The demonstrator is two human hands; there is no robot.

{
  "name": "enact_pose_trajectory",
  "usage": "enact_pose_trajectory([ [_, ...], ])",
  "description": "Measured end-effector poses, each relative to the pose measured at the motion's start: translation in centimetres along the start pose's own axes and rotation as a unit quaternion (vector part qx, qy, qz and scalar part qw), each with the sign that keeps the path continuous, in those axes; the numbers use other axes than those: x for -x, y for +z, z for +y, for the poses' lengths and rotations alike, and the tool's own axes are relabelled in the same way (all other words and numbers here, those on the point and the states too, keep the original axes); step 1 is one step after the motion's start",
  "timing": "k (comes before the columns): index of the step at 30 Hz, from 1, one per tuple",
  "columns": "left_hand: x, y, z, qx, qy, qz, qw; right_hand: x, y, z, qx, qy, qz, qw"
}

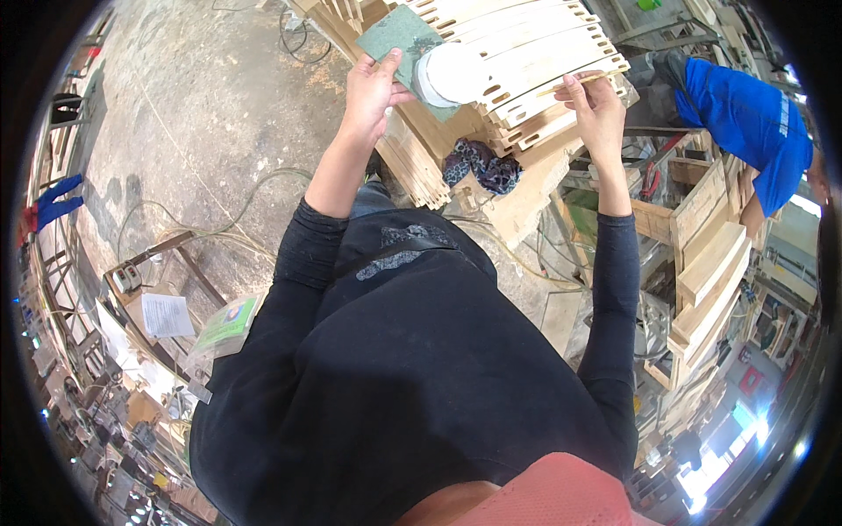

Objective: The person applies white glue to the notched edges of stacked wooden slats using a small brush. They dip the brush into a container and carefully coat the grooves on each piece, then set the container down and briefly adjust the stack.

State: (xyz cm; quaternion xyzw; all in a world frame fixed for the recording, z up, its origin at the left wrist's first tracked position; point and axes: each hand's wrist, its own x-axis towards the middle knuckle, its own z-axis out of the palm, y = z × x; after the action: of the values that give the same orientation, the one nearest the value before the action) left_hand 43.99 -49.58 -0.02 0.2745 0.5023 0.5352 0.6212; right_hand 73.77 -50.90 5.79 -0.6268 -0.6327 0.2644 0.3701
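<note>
My left hand (373, 92) grips the near-left edge of a flat green board (396, 37), thumb on top. A white round tub (453, 74) stands against or on that board, beside my fingers; what it holds cannot be made out. Between the thumb and fingers of my right hand (598, 112) is a thin wooden stick (574, 83), held above the right end of the slotted wooden slats (535, 48). Those pale slats lie side by side in a stack, with oblong slots along their ends. A dark patterned cloth (481, 167) lies bunched below the stack.
Long wood strips (412, 167) lie left of the cloth. On the right, a person in a blue shirt (745, 123) bends near stacked curved timber (710, 280). A cable (250, 188) runs over the concrete floor (193, 96). A metal-framed stand (153, 263) is at the left.
</note>
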Motion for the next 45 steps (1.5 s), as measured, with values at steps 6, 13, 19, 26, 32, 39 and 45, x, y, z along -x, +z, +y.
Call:
enact_pose_trajectory([
  [6, 0.0, -0.3, 0.0, -0.007, -0.001, -0.005, 1.0, 0.5, 1.1, -0.8, 0.054, -0.044, -0.038, 0.997],
  [13, -0.1, -0.8, 0.4, -0.01, 0.001, 0.009, 1.0, 0.9, 1.0, -2.6, 0.122, -0.111, -0.062, 0.984],
  [19, -0.4, -0.8, 0.3, 0.001, 0.0, 0.004, 1.0, 0.7, 1.2, -2.1, 0.109, -0.131, -0.04, 0.985],
  [26, -0.3, -0.3, 0.5, -0.002, 0.002, 0.013, 1.0, 0.6, 1.0, -2.7, 0.087, -0.103, -0.089, 0.987],
  [32, -0.5, 0.6, 0.5, -0.027, -0.004, 0.005, 1.0, 0.6, -0.7, -3.2, 0.113, -0.125, -0.059, 0.984],
  [39, -0.1, 1.7, 0.9, -0.055, -0.002, -0.008, 0.998, 1.5, -1.3, -5.7, -0.2, -0.036, 0.001, 0.979],
  [45, 0.0, 2.6, 1.4, -0.067, 0.011, -0.029, 0.997, 2.0, 1.3, -6.0, -0.064, -0.033, -0.023, 0.997],
])
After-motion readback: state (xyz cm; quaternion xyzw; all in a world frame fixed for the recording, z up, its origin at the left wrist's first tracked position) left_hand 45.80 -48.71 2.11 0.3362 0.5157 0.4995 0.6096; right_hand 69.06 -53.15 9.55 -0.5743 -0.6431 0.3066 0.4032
